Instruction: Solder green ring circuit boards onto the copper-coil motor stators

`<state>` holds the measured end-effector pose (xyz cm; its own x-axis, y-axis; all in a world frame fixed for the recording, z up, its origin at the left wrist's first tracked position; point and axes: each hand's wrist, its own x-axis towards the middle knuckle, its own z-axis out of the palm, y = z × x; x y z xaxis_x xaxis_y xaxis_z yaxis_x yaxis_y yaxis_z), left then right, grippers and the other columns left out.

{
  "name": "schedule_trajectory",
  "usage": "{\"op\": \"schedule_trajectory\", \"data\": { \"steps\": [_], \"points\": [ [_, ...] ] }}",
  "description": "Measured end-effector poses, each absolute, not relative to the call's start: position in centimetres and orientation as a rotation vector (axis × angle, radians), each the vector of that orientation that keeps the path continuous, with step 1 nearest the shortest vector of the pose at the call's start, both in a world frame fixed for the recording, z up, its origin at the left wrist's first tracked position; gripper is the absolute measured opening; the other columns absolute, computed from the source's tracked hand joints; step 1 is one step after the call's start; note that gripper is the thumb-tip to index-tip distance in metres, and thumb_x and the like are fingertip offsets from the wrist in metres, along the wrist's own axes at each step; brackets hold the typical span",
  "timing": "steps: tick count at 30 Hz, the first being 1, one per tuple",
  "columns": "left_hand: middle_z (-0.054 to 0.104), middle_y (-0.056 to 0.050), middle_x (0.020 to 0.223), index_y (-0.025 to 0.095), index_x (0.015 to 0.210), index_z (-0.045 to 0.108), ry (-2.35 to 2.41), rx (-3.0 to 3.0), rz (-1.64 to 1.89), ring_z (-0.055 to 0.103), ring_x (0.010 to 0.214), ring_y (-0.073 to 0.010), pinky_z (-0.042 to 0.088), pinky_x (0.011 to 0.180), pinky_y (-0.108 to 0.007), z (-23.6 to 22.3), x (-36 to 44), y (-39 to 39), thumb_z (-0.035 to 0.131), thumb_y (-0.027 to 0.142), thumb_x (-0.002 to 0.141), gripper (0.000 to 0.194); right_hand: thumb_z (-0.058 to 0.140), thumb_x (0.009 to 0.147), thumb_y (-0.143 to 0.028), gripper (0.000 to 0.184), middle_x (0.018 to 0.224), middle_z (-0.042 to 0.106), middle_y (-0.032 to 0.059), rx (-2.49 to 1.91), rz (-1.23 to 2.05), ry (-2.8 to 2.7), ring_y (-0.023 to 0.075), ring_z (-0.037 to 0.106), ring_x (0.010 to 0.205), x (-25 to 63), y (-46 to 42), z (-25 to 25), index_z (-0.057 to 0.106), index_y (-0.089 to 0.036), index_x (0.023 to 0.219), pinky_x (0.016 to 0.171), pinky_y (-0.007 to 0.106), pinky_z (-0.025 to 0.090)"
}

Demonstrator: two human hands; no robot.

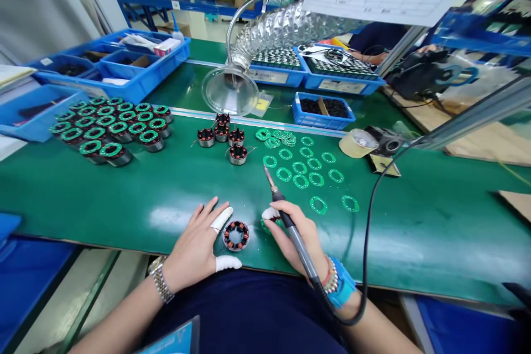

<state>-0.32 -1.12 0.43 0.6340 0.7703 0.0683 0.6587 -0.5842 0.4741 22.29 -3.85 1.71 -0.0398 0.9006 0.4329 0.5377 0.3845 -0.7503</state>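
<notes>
Here's the green bench mat [415, 243], and it's busy: wound motor stators [108, 133] massed at left, a smaller cluster of stators [224, 138] mid-bench, green rings [301, 168] scattered right, a roll of tan tape [359, 142] beyond them, and a blue plastic bin [323, 112] along the back.

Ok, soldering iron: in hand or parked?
In hand: the right hand grips the soldering iron like a pen, its tip angled forward and down.

Left hand [194, 249] with white finger cots [222, 219], wound motor stator [236, 235] just beside its fingertips, right hand [296, 238] gripping a soldering iron [289, 221], green rings [301, 172] beyond its fingertips, on a green bench mat [166, 199]
</notes>
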Motion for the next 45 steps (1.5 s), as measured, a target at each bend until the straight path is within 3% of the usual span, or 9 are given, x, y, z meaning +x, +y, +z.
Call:
{"op": "schedule_trajectory", "data": {
  "steps": [5, 10, 12, 16, 20, 25, 29, 38, 45],
  "points": [
    [0.049, -0.014, 0.132, 0.020, 0.115, 0.057, 1.117, 2.048, 0.498, 0.037, 0.126, -0.0349, 0.019, 0.107, -0.056, 1.5, 0.3, -0.8, 0.071, 0.050, 0.063, 0.062, 0.058, 0.079, -0.014, 0.030, 0.086, 0.062, 0.0001, -1.276, 0.487, -1.638, 0.0117, 0.063, 0.072, 21.9, -3.9, 2.0, 0.051, -0.024, 0.106, 0.070, 0.022, 0.051],
    [0.068, -0.011, 0.102, 0.017, 0.102, 0.064, 0.870, 1.109, 0.696, 0.061, 0.096, -0.0294, 0.043, 0.091, -0.045, 2.1, -0.6, -1.5, 0.071, 0.047, 0.066, 0.048, 0.062, 0.078, -0.018, 0.027, 0.085, 0.063, 0.0010, -1.317, 0.412, -1.382, 0.0134, 0.064, 0.073, 22.5, -3.7, 2.0, 0.053, -0.024, 0.103, 0.068, 0.024, 0.053],
    [0.070, -0.010, 0.091, 0.014, 0.093, 0.068, 0.737, 0.719, 0.801, 0.063, 0.089, -0.0267, 0.045, 0.088, -0.042, 1.9, -0.9, -1.8, 0.068, 0.049, 0.068, 0.043, 0.062, 0.078, -0.020, 0.026, 0.083, 0.065, 0.0017, -1.328, 0.355, -1.356, 0.0146, 0.065, 0.072, 22.9, -3.3, 2.1, 0.054, -0.023, 0.102, 0.067, 0.025, 0.053],
    [0.071, -0.010, 0.092, 0.011, 0.090, 0.070, 0.600, 0.382, 0.854, 0.063, 0.089, -0.0248, 0.046, 0.087, -0.039, 1.4, -1.0, -1.6, 0.072, 0.042, 0.067, 0.039, 0.061, 0.079, -0.023, 0.021, 0.081, 0.067, 0.0018, -1.332, 0.192, -1.429, 0.0151, 0.066, 0.071, 23.4, -2.6, 2.8, 0.056, -0.022, 0.099, 0.068, 0.025, 0.054],
    [0.070, -0.011, 0.092, 0.010, 0.092, 0.070, 0.606, 0.488, 0.888, 0.063, 0.089, -0.0249, 0.045, 0.086, -0.037, 1.9, -0.9, -1.4, 0.072, 0.037, 0.066, 0.038, 0.061, 0.079, -0.025, 0.021, 0.083, 0.068, 0.0014, -1.325, 0.121, -1.446, 0.0143, 0.066, 0.071, 23.6, -2.5, 2.9, 0.057, -0.022, 0.099, 0.069, 0.024, 0.053],
    [0.067, -0.009, 0.095, 0.013, 0.100, 0.067, 0.653, 0.833, 0.808, 0.059, 0.090, -0.0234, 0.042, 0.082, -0.031, 3.1, -0.6, -1.3, 0.081, 0.020, 0.047, 0.055, 0.064, 0.078, -0.031, 0.024, 0.085, 0.068, 0.0026, -1.405, 0.050, -1.461, 0.0153, 0.066, 0.072, 24.2, -2.5, 1.6, 0.059, -0.021, 0.100, 0.068, 0.024, 0.052],
    [0.064, -0.009, 0.100, 0.015, 0.101, 0.066, 0.625, 0.899, 0.724, 0.056, 0.091, -0.0233, 0.042, 0.080, -0.031, 3.4, -0.5, -1.0, 0.084, 0.023, 0.043, 0.061, 0.064, 0.078, -0.033, 0.025, 0.086, 0.068, 0.0034, -1.427, 0.021, -1.479, 0.0154, 0.065, 0.072, 24.5, -2.4, 1.1, 0.059, -0.020, 0.099, 0.069, 0.024, 0.052],
    [0.061, -0.011, 0.112, 0.020, 0.111, 0.061, 0.596, 1.245, 0.604, 0.055, 0.105, -0.0293, 0.039, 0.092, -0.041, 3.0, -1.0, 0.2, 0.080, 0.034, 0.054, 0.062, 0.063, 0.079, -0.035, 0.024, 0.084, 0.068, 0.0060, -1.396, 0.007, -1.497, 0.0176, 0.065, 0.068, 24.3, -2.6, 1.6, 0.060, -0.019, 0.098, 0.066, 0.027, 0.053],
    [0.040, -0.019, 0.138, 0.018, 0.128, 0.049, 0.938, 1.996, 0.373, 0.038, 0.127, -0.0321, 0.029, 0.104, -0.047, 3.0, -2.1, 2.0, 0.076, 0.036, 0.061, 0.075, 0.064, 0.078, -0.031, 0.022, 0.084, 0.067, 0.0043, -1.423, 0.018, -1.488, 0.0162, 0.065, 0.068, 24.3, -2.8, 1.4, 0.060, -0.021, 0.097, 0.064, 0.025, 0.052]
  ]
}}
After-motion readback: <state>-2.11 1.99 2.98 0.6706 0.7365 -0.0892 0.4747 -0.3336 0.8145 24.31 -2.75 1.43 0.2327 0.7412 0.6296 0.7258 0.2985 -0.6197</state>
